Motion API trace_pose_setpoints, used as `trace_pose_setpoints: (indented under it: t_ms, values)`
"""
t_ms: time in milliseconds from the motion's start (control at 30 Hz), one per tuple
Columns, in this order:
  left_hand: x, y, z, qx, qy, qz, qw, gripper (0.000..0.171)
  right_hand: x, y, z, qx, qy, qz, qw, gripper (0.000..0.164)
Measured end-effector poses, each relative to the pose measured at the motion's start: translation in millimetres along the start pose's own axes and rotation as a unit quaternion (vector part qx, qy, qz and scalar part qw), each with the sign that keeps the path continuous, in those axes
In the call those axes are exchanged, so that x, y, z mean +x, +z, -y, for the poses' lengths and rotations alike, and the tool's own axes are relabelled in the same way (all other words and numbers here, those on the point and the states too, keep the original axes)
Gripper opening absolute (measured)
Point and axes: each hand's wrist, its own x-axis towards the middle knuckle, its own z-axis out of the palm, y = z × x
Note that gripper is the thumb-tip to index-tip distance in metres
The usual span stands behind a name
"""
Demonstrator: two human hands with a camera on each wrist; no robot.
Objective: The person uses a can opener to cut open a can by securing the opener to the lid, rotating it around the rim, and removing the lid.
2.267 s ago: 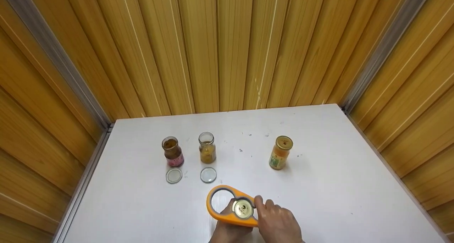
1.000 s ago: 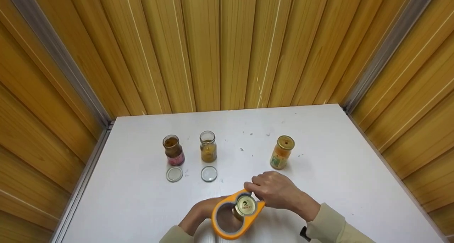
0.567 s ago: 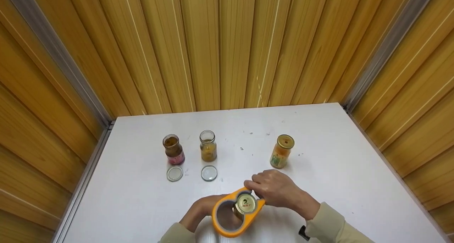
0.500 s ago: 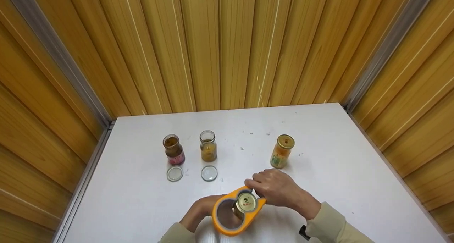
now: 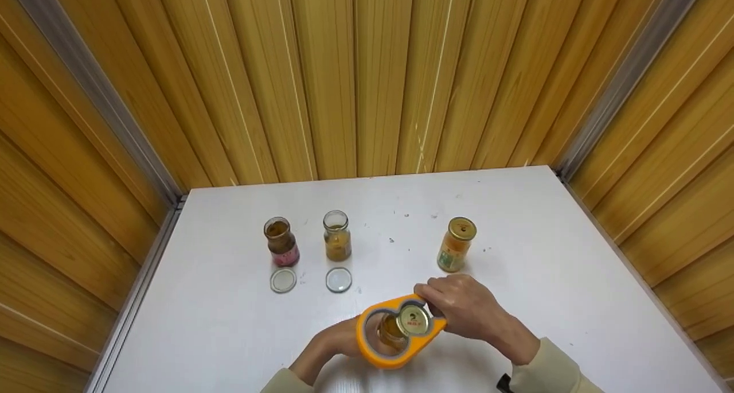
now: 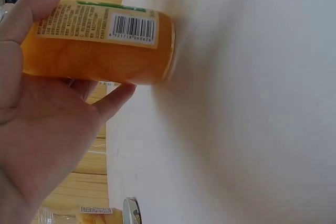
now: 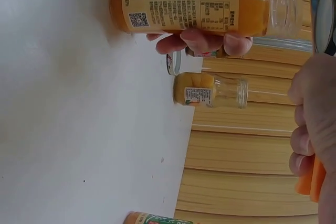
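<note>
Gold lid (image 5: 413,320): shifted rightward with the orange jar opener (image 5: 423,340), now off the glass jar (image 6: 100,56).
Left hand (image 5: 344,337): gripping that jar (orange contents, barcoded label), base toward our white tabletop (image 5: 229,324).
Right hand (image 5: 467,304): clenched round the opener's handles, we see.

Glass jar (image 7: 181,6), orange inside, with cream-and-green label, uncapped, roughly upright, base near the tabletop (image 5: 218,324); gold lid (image 5: 413,320) lodged in smaller hole of orange opener (image 5: 423,341)
</note>
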Motion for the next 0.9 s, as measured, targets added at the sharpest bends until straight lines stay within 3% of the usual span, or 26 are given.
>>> trace_pose_setpoints:
  t_ms: [233, 400, 567, 700, 900]
  values:
    - [15.7, 1.8, 2.9, 0.016, 0.001, -0.036, 0.9992, 0.054, -17.1, -10.6, -0.1, 0.008, 0.04, 0.009, 0.999, 0.027]
    - [24.8, 4.3, 7.6, 0.043, -0.01, -0.108, 0.9932, 0.051, -28.2, -13.3, -3.9, 0.007, 0.061, 0.016, 0.998, 0.026]
    - [32.8, 3.2, 7.5, 0.073, -0.039, -0.203, 0.9756, 0.054, -35.8, -15.5, -5.7, 0.014, 0.085, 0.022, 0.996, 0.027]
    - [39.3, -3.5, 7.4, 0.112, -0.071, -0.247, 0.9599, 0.059, -38.8, -16.8, -5.0, 0.024, 0.099, 0.027, 0.994, 0.027]
    - [56.4, -11.0, 7.8, 0.067, -0.116, -0.299, 0.9447, 0.067, -42.5, -18.0, -3.6, 0.034, 0.114, 0.034, 0.992, 0.029]
